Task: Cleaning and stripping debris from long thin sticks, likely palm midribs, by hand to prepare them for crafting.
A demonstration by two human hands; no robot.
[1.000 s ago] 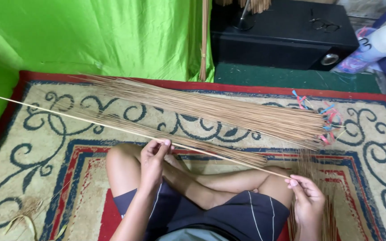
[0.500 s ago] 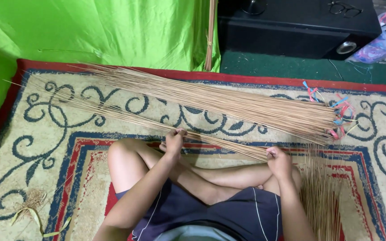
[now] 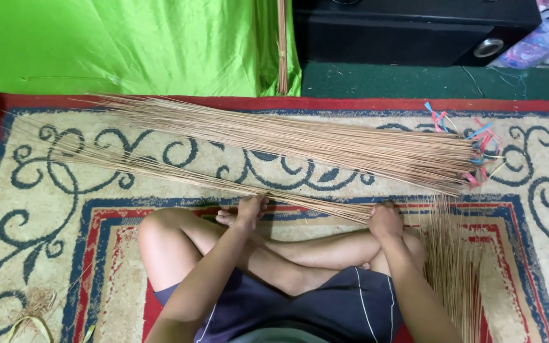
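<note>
Across the patterned rug [image 3: 58, 209] in front of my crossed legs, a thin bundle of palm-leaf ribs [image 3: 179, 173] lies slanting from the far left down to my knees, and both my hands rest on its near end. My left hand [image 3: 250, 209] is curled over the bundle, fingers [image 3: 258, 202] closed around the sticks about where they pass my foot. My right hand [image 3: 386, 219] is clenched on the butt end of the same bundle, just above my right knee. So the ribs run under and through both fists, their long tips fanning out loose to the left, well away from any grip. As I judge it, the risk lies there: the free tips are spread wide, and a pull from the butt end could let single ribs slide out or snap. The larger sheaf of ribs [image 3: 300, 140] lies just beyond, tied with coloured bands [image 3: 478, 149] at its right end, and a careless sweep could tangle the two. More loose ribs [image 3: 455, 273] lie beside my right leg, close enough to get caught up.
</note>
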